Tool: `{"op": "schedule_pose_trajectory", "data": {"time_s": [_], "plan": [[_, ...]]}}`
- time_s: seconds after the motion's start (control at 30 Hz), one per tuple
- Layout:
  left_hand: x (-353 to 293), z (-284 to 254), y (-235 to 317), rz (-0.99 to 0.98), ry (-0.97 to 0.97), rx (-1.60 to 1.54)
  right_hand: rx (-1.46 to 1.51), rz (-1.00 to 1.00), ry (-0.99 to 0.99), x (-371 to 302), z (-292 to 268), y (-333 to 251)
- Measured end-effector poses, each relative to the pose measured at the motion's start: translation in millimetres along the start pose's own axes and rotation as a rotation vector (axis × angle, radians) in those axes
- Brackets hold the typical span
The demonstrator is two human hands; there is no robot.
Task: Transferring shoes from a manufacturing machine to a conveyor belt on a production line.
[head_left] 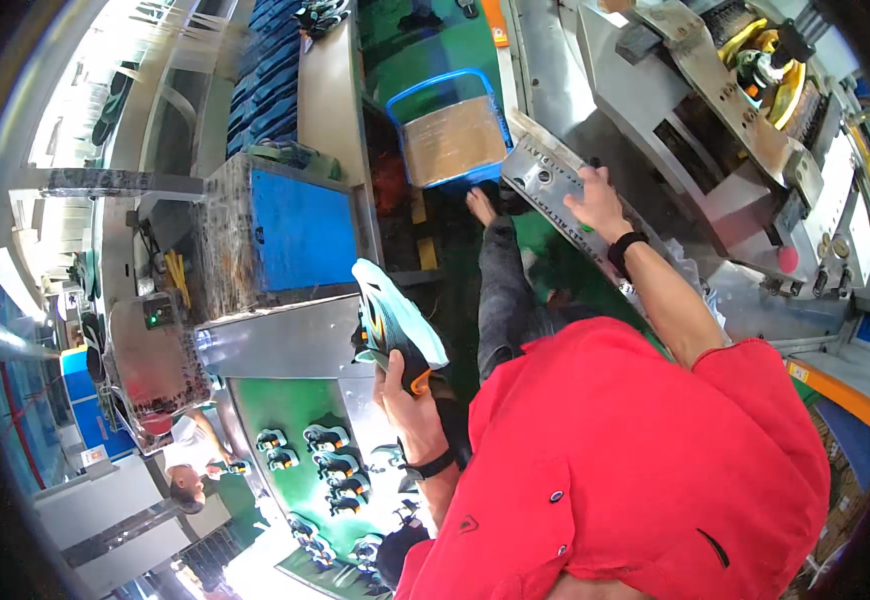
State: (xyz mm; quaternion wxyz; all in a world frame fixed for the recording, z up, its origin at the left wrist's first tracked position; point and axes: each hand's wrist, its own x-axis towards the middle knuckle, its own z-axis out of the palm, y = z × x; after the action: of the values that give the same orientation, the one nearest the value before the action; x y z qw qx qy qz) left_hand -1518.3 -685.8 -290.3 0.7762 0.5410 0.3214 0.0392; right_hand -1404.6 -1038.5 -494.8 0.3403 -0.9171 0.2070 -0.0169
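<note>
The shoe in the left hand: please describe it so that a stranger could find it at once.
Start at the green conveyor belt that carries rows of small dark shoes. Just right of it, the left hand holds up one shoe. Unlike the shoes on the belt, it is raised, seen sole-side, pale mint with orange accents.

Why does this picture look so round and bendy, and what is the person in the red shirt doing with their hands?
The camera sits on the person's head and looks down through a very wide lens, so straight edges curve. The left hand holds a light blue shoe with orange bits. The right hand rests on a flat metal plate of a big grey machine. More shoes lie in rows on a green belt below. A blue crate stands farther off.
</note>
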Motion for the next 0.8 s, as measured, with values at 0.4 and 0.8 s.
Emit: {"op": "schedule_pose_trajectory", "data": {"time_s": [0.4,0.8], "plan": [[32.5,9.5,-31.2,0.011,-0.065,-0.004,-0.028,-0.16,0.055,-11.0,5.5,15.3],[32.6,18.1,-14.6,-0.006,-0.07,0.002,-0.137,-0.138,0.124,-2.3,-2.0,-3.2]]}}
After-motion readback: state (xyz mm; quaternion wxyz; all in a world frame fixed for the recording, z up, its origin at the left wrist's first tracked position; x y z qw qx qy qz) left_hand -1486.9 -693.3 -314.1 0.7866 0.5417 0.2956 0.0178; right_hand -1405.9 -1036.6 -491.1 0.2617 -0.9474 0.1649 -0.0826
